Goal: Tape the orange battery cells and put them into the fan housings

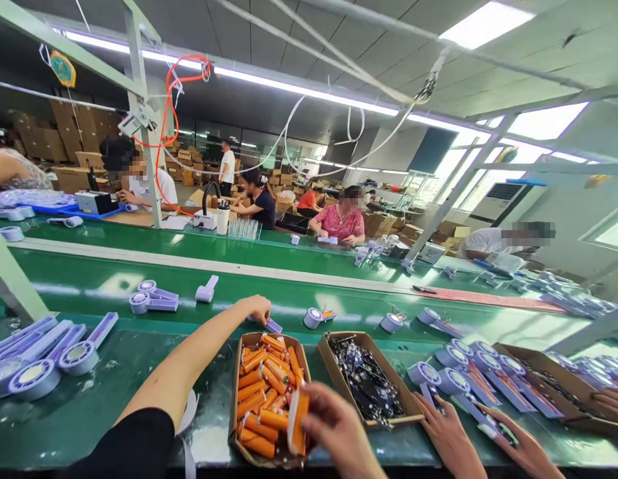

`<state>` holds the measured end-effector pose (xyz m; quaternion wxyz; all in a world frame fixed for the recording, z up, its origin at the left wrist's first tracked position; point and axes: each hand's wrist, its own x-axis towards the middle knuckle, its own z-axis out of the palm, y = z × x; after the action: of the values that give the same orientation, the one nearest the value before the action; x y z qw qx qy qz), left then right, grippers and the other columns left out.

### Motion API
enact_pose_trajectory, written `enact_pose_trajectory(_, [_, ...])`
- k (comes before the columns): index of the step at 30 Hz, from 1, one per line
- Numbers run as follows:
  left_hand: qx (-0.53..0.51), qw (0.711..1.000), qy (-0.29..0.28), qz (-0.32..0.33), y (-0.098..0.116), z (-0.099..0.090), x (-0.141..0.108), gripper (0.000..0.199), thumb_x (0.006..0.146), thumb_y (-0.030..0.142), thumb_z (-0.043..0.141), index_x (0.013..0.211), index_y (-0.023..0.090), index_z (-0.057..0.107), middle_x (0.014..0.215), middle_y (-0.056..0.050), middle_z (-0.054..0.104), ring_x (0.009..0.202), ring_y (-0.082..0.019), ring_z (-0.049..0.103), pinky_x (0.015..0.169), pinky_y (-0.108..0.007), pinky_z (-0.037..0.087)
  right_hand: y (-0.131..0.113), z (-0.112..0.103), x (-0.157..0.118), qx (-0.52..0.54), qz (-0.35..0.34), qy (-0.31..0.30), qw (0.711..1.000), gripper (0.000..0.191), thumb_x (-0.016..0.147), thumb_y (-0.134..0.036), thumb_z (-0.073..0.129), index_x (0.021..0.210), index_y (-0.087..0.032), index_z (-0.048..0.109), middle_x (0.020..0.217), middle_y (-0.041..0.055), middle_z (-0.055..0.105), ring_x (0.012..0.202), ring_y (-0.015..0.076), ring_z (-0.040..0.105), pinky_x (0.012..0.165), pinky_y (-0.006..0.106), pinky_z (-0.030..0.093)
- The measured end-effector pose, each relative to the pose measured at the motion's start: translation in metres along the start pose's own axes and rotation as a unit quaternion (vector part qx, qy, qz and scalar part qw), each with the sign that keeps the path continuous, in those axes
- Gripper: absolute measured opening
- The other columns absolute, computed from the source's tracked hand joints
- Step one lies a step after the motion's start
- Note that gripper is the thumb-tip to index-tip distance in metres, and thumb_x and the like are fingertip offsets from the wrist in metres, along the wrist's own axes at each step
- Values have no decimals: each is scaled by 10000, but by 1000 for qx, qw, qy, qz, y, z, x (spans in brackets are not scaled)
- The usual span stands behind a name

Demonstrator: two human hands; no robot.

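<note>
My left hand (259, 309) reaches over the green belt, its fingers closed on a pale purple handheld fan part (273, 325) that is partly hidden beneath it. My right hand (333, 426) pinches an orange cylindrical battery (299, 420) with a whitish strip along its side, at the right edge of a cardboard box (233, 426). Many orange batteries (269, 382) lie loose in that box. To its right, a second cardboard box (333, 369) holds small dark parts with wires (366, 379).
Another person's hands (451, 432) work on a fan part at the right, beside rows of purple fans (488, 362). More fans (34, 379) are piled at the left. Several fans ride the green belt (269, 286). Metal posts (14, 286) frame the bench; people sit across it.
</note>
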<state>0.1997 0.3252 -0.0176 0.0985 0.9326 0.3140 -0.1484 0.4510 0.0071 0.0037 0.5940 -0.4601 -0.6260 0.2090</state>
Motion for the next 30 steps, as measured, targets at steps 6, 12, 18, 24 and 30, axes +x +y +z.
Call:
enact_pose_trajectory(6, [-28, 999, 18, -3, 6, 14, 12, 288, 755, 293, 862, 1044, 286, 853, 1049, -66, 825, 1027, -257, 742, 883, -305, 541, 8, 98, 74, 100, 161, -70, 979, 566, 757, -552, 887, 1194, -224, 737, 946, 75, 817, 898, 243, 771, 825, 368, 624])
enact_pose_trajectory(12, [-78, 996, 43, 6, 0, 9, 13, 242, 814, 347, 809, 1038, 266, 856, 1036, -50, 827, 980, -222, 740, 825, -253, 509, 61, 98, 115, 19, 128, -81, 988, 538, 794, -533, 819, 1205, -195, 739, 886, 62, 798, 818, 214, 758, 778, 358, 630])
enact_pose_trajectory(18, [-126, 988, 85, -10, -10, 7, 9, 238, 995, 366, 680, 1093, 170, 773, 1092, -61, 781, 1006, -193, 719, 935, -347, 554, 106, 113, 143, -259, 98, -186, 943, 366, 929, -316, 653, 1274, -207, 713, 1007, 71, 832, 932, 217, 792, 846, 352, 625])
enact_pose_trajectory(24, [-153, 981, 114, -27, 3, 14, 9, 281, 1019, 408, 677, 1127, 152, 715, 1165, -78, 726, 1077, -216, 698, 994, -444, 577, 112, 129, 150, -401, 89, -295, 863, 321, 966, -292, 677, 1278, -243, 737, 1053, 96, 834, 1011, 284, 784, 902, 361, 576])
enact_pose_trajectory(30, [-177, 971, 145, -78, 13, 17, 13, 309, 1032, 392, 660, 1227, 154, 683, 1246, -96, 696, 1121, -228, 687, 995, -461, 591, 108, 148, 157, -486, 81, -395, 775, 398, 1004, -329, 625, 1391, -279, 703, 1196, 140, 802, 1147, 334, 746, 968, 408, 555])
